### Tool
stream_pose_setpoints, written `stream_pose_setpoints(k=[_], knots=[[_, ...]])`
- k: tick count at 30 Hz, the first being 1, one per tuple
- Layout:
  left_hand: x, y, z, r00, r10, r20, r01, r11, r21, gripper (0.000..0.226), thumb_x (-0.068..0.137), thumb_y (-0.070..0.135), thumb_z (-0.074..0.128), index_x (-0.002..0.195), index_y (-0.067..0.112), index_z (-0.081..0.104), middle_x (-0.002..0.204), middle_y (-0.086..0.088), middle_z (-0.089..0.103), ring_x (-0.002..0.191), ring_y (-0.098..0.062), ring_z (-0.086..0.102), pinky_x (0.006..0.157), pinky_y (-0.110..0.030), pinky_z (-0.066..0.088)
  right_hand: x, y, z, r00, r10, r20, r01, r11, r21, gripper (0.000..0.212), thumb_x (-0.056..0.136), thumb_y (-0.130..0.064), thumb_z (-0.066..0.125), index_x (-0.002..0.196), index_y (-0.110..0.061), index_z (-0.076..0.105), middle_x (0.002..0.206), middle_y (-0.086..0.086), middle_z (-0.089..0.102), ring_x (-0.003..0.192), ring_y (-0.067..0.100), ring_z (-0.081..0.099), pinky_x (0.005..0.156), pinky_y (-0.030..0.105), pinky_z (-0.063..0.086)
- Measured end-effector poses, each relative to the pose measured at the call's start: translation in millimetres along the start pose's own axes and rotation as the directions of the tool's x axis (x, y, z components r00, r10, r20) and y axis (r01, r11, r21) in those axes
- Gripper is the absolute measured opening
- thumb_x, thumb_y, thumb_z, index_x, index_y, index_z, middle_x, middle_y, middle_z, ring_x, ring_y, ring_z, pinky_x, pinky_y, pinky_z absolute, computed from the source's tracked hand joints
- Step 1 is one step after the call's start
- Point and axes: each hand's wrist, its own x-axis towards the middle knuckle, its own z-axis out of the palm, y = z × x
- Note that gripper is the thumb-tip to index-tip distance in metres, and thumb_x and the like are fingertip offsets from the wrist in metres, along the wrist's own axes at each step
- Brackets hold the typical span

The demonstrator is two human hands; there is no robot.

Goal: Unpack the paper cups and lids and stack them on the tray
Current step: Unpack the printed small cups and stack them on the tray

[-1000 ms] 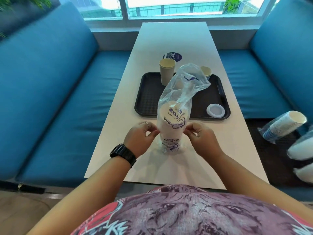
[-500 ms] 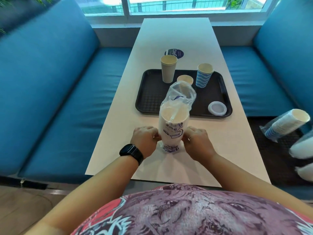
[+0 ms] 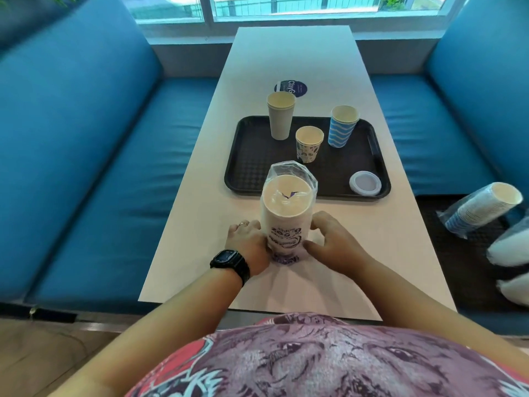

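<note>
Both hands, left hand (image 3: pixel 248 245) and right hand (image 3: pixel 332 241), curl around the bagged cup stack (image 3: pixel 287 216), forearms converging.

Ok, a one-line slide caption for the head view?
Both hands grip a bagged cup stack before the tray.

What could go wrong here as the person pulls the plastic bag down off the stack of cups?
The tall stack of cups stands upright on the table; tugging the bag could tip it. The left hand and right hand grip low, leaving the top unsteadied. It could fall onto the tray.
</note>
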Motion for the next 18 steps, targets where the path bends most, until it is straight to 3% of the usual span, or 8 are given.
stream_pose_setpoints(k=[2, 5, 9, 13, 18], knots=[[1, 2, -1, 1.000, -0.015, 0.022, 0.014, 1.000, 0.012, 0.026, 0.088, 0.027, 0.048, 0.111, 0.022, 0.060, 0.111, -0.003, 0.058, 0.112, -0.025, 0.050, 0.097, -0.037, 0.034, -6, -7, -7, 0.997, -0.043, -0.067, 0.050, 0.993, 0.108, 0.029, 0.080, -0.011, 0.072, 0.105, -0.020, 0.061, 0.099, -0.014, 0.055, 0.090, 0.000, 0.050, 0.082, 0.004, 0.035], [3, 5, -4, 0.998, -0.039, 0.050, 0.039, 0.999, 0.014, 0.029, 0.086, 0.028, 0.048, 0.113, 0.024, 0.058, 0.111, -0.003, 0.059, 0.111, -0.025, 0.050, 0.096, -0.037, 0.033, -7, -11, -4, 0.988, -0.038, -0.148, 0.051, 0.995, 0.086, 0.019, 0.083, -0.010, 0.070, 0.100, -0.016, 0.064, 0.097, -0.009, 0.061, 0.091, 0.002, 0.054, 0.080, 0.002, 0.035], [1, 5, -5, 0.999, -0.049, 0.018, 0.049, 0.999, -0.002, 0.026, 0.086, 0.031, 0.050, 0.110, 0.024, 0.059, 0.111, -0.003, 0.060, 0.111, -0.025, 0.051, 0.096, -0.037, 0.033, -4, -13, 4, 0.963, -0.112, -0.243, 0.113, 0.994, -0.010, 0.006, 0.085, -0.005, 0.066, 0.087, -0.010, 0.064, 0.088, -0.001, 0.064, 0.083, 0.008, 0.052, 0.075, 0.018, 0.040], [-2, 2, -5, 0.998, -0.064, 0.002, 0.064, 0.996, -0.068, 0.025, 0.087, 0.027, 0.048, 0.108, 0.021, 0.061, 0.112, -0.003, 0.060, 0.114, -0.026, 0.050, 0.098, -0.037, 0.032, 1, -15, 7, 0.964, -0.118, -0.240, 0.091, 0.989, -0.120, 0.004, 0.087, -0.010, 0.060, 0.084, -0.008, 0.061, 0.085, 0.002, 0.062, 0.078, 0.020, 0.052, 0.073, 0.031, 0.038], [-6, -8, -12, 0.999, -0.035, -0.010, 0.031, 0.964, -0.265, 0.030, 0.090, 0.029, 0.052, 0.118, 0.025, 0.061, 0.121, 0.003, 0.056, 0.118, -0.023, 0.050, 0.098, -0.036, 0.031, 3, -13, 6, 0.966, -0.108, -0.234, 0.074, 0.986, -0.150, 0.007, 0.088, -0.010, 0.060, 0.082, -0.008, 0.059, 0.084, 0.003, 0.061, 0.075, 0.027, 0.054, 0.071, 0.035, 0.041]])
